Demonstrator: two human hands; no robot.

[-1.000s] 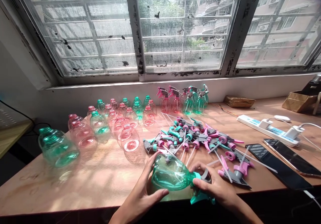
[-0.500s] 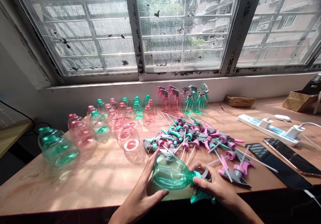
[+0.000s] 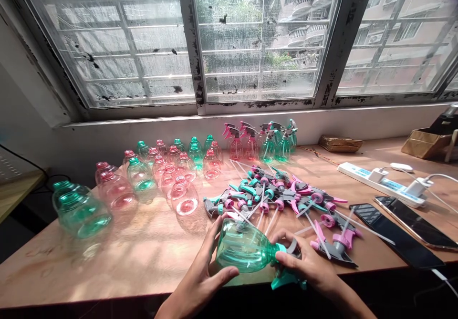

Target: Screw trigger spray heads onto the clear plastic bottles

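Note:
A clear green spray bottle [image 3: 245, 250] lies sideways in the air over the table's front edge, its neck pointing right. My left hand [image 3: 206, 266] cradles the round body, thumb in front and fingers behind. At the neck, my right hand [image 3: 302, 259] is closed round the teal collar of a grey and teal spray head [image 3: 286, 280], which sits on the bottle's mouth. Parts of the spray head are hidden by my right fingers. Just behind the bottle lies a heap of pink, teal and grey spray heads [image 3: 265, 192] with white tubes.
Several open pink bottles [image 3: 184, 200] and green bottles [image 3: 86, 216] stand at the left. Complete spray bottles [image 3: 252, 145] stand by the wall. A power strip [image 3: 381, 183] and two phones [image 3: 397, 238] lie at the right.
Almost nothing differs. Both hands keep their hold on the spray bottle, and the view has shifted very slightly.

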